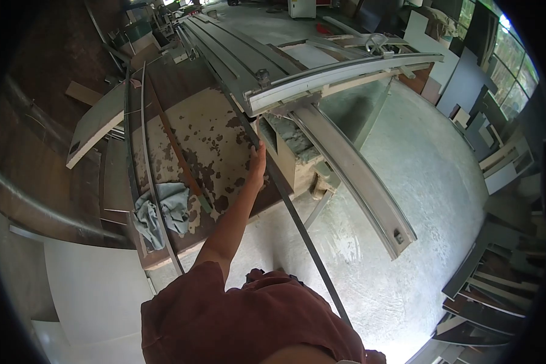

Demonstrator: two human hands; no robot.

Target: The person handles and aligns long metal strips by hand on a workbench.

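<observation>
Maroon shirt cloth (249, 315) lies nearest the camera, and from its sleeve the left hand (258, 162) reaches forward. The grip looks closed on the edge of a long, narrow, dark strip (309, 236), though how far the fingers wrap its far side can't be seen. The right hand is out of view. The strip slants from beside the worn, tan-and-brown tabletop (182, 115) down past the person's body, over the pale floor (431, 176).

With so much length beyond that one hand, I'd worry about it twisting or sagging; a careless turn could knock the wide silver metal rail (358, 182) or scrape the silver fence (346, 73) above.

Left of the hand, a crumpled grey-blue cloth (173, 206) lies beside a thin reddish-brown strip (170, 139); a slim grey strip (148, 145) crosses the cloth and could snag it if pulled. Far back stands what may be a dark green tub (141, 30), contents unreadable from here.
</observation>
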